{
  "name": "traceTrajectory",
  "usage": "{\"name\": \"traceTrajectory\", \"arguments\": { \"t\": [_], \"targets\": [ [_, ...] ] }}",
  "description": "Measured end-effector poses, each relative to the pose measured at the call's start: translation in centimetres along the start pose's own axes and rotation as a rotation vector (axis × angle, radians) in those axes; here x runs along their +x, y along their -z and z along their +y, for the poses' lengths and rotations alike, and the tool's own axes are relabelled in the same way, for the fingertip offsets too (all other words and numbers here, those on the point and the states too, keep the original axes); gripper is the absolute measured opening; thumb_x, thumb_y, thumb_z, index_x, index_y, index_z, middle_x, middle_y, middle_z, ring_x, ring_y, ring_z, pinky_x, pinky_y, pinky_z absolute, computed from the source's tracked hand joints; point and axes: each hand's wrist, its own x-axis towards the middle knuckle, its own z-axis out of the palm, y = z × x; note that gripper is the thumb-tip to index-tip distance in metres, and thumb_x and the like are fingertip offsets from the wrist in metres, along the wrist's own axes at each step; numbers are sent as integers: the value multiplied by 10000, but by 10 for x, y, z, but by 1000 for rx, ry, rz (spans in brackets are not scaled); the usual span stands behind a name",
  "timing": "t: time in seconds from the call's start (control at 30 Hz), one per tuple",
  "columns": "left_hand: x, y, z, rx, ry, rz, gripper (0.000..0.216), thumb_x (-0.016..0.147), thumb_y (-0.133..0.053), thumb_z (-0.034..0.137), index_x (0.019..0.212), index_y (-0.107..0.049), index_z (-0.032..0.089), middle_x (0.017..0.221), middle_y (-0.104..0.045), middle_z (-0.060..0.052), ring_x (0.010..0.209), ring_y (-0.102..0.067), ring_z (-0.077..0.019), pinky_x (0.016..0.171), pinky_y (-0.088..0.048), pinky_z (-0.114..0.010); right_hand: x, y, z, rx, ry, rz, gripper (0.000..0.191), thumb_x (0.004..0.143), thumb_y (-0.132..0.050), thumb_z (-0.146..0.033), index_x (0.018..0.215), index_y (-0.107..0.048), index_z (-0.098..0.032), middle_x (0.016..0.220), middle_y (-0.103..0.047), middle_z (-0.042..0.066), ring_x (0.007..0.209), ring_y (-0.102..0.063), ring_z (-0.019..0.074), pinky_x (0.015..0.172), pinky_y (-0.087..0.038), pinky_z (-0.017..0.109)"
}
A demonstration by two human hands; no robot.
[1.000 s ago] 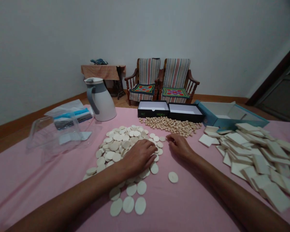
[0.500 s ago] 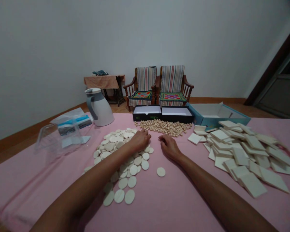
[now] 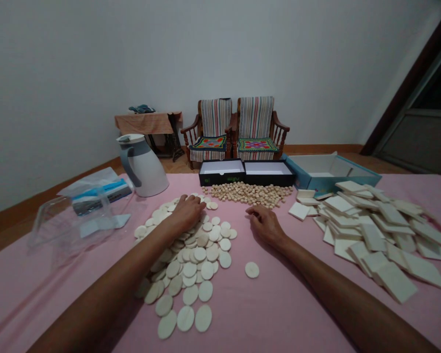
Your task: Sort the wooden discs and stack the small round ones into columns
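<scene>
My left hand [image 3: 188, 213] lies palm down on top of a spread pile of round wooden discs [image 3: 199, 254], fingers apart; whatever is under the palm is hidden. To the right, my right hand [image 3: 266, 224] rests on its side on the pink cloth [image 3: 238, 314], fingers loosely bent and nothing visible in them. One single disc [image 3: 252, 269] lies apart from the pile, nearer to me than the right hand. Just beyond both hands is a heap of small wooden cubes [image 3: 250, 193].
Square wooden tiles [image 3: 371, 230] are heaped at the right. Behind the cubes stand two black trays [image 3: 222, 179] and a blue box [image 3: 316, 184]. At the left are a white-grey jug [image 3: 147, 169] and clear plastic packaging [image 3: 59, 220]. Two chairs [image 3: 257, 117] stand by the wall.
My left hand has moved left and back across the disc pile, uncovering discs on its right side. My right hand stays nearly in place; the view has shifted slightly.
</scene>
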Motion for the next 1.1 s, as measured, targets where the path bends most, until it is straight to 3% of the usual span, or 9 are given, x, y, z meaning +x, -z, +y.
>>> {"name": "traceTrajectory", "arguments": {
  "t": [0.17,0.27,0.4,0.5,0.63,0.87,1.1],
  "targets": [
    [15,-5,31,-132,-118,30,244,916,-450,264,1110,-574,180,1034,-617,-95,976,-564,-211,828,-423,-315,7,36,15,-364,-78,-68,225,797,-519,-199,989,-617,-134,972,-634,114,931,-552,229,805,-397,323],
    [37,-14,58,-194,-170,38,213,879,-513,273,1038,-592,154,993,-613,-95,877,-584,-198,729,-448,-282,8,49,23,-530,-186,-154,202,801,-554,-246,958,-615,-135,930,-622,112,864,-551,219,722,-375,298],
    [68,-26,86,-242,-289,55,136,877,-509,223,940,-620,175,935,-616,-68,861,-573,-184,736,-446,-276,10,42,32,-437,-173,-254,144,806,-535,-160,889,-652,-161,901,-623,71,874,-547,182,745,-362,268],
    [86,-31,98,-253,-333,95,208,937,-416,238,999,-609,193,977,-609,-72,908,-550,-195,796,-440,-312,15,32,38,-385,-121,-213,203,874,-480,-168,938,-672,-179,966,-620,72,954,-522,179,818,-350,272],
    [104,-34,105,-261,-332,131,247,962,-371,265,1057,-589,200,1003,-594,-77,926,-535,-208,820,-439,-347,25,31,43,-412,-126,-199,251,930,-427,-212,993,-669,-194,966,-623,69,949,-518,173,830,-345,271],
    [126,-28,106,-290,-319,143,254,957,-384,265,1113,-572,196,1004,-600,-79,922,-558,-204,821,-457,-340,53,45,45,-478,-169,-173,219,906,-471,-256,906,-678,-186,929,-617,83,922,-524,193,786,-358,275],
    [103,-21,86,-278,-288,138,228,913,-453,224,1076,-606,178,1010,-609,-86,957,-560,-207,832,-457,-325,49,53,48,-496,-155,-154,220,844,-471,-115,952,-659,-149,987,-635,98,971,-540,194,823,-367,273]
  ]
}}
